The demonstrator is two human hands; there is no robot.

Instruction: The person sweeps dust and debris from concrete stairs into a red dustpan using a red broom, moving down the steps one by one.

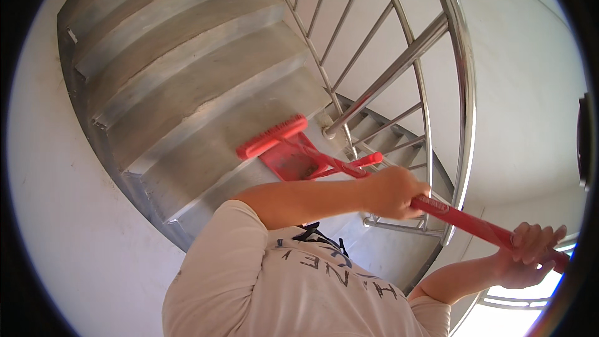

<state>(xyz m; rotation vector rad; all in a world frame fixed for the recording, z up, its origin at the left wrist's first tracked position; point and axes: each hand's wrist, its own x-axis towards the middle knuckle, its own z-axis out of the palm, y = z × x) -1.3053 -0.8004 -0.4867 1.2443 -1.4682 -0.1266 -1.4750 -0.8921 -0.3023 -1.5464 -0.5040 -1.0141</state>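
A red broom (461,217) slants across the view, its long handle held in both hands. My left hand (397,193) is closed around the middle of the handle. Near the handle's upper end, my right hand (529,253) wraps it, the fingers slightly spread. The broom head (273,137) is at a stair tread, just past the front edge of a red dustpan (291,161). Dark dirt shows inside the dustpan. Its short handle (372,159) sticks out beside the broom handle, near my left hand; part of it is hidden.
Curved grey stairs (206,103) fill the left and upper middle, against a white wall (51,187). A stainless steel railing (463,103) runs along the right, with lower steps (395,142) behind its bars. A bright window (510,309) stands at lower right.
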